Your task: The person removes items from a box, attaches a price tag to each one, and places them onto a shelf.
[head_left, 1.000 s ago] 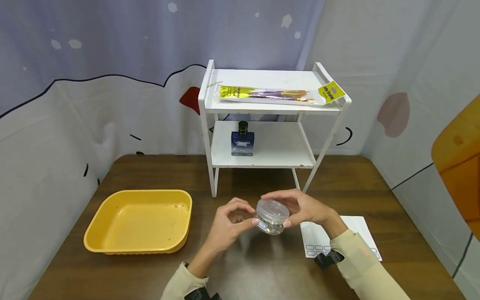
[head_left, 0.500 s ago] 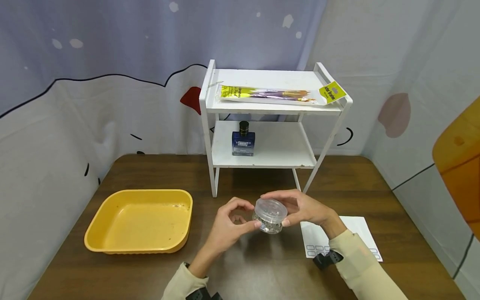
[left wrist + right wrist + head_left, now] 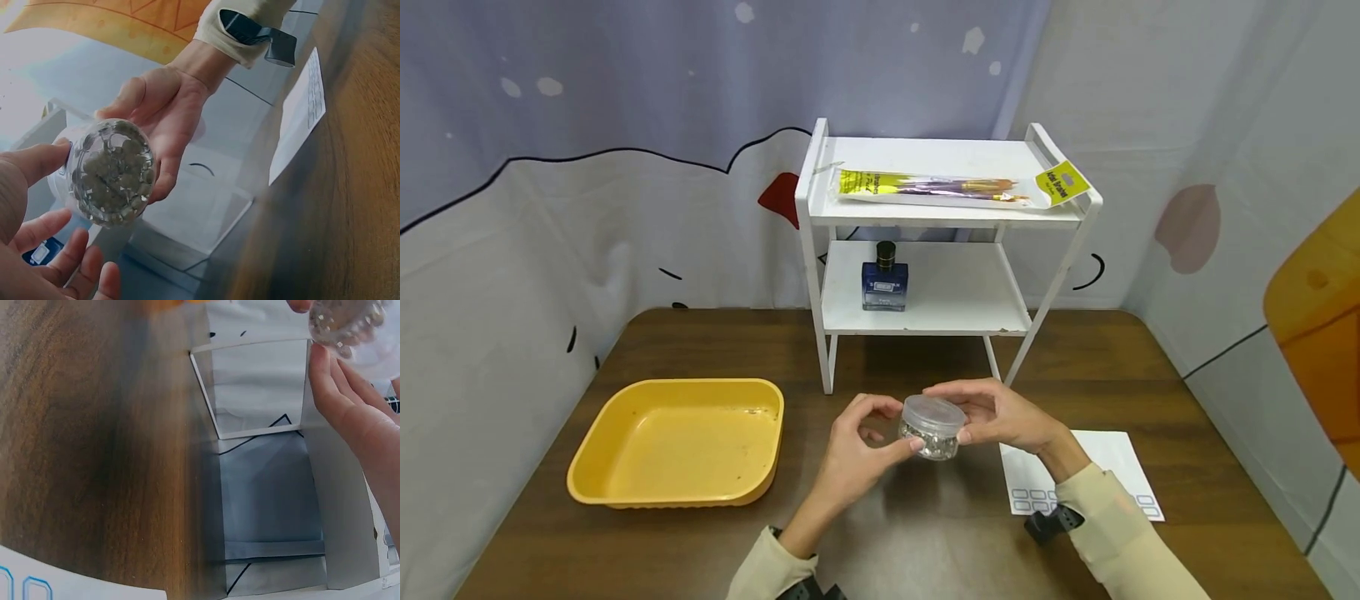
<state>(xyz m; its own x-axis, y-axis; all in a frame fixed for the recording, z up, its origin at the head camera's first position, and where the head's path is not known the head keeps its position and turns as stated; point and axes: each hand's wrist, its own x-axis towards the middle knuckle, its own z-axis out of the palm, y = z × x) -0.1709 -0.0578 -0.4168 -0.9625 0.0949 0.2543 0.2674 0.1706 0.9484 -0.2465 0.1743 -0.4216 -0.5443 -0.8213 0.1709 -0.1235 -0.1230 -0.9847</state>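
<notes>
A small clear round jar [image 3: 934, 427] with a clear lid, filled with shiny greyish bits, is held above the table. My right hand [image 3: 1011, 421] grips it from the right, with the thumb on its near side and the fingers reaching over to the far side. From the left, the thumb of my left hand [image 3: 857, 454] presses the jar's side, where a small label shows by the thumb tip. The left wrist view shows the base of the jar [image 3: 115, 172] and my other left fingers [image 3: 69, 253] spread loosely below it.
On the left of the table sits a yellow tray [image 3: 677, 450]. A white two-tier shelf [image 3: 955, 308] at the back bears a blue perfume bottle [image 3: 884, 286] and a pack of paintbrushes [image 3: 955, 187]. Under the right forearm lies a white label sheet [image 3: 1105, 458].
The jar has shifted slightly left and up in the head view and has been turned, so its label faces more toward my left thumb. Both hands stay around it.
</notes>
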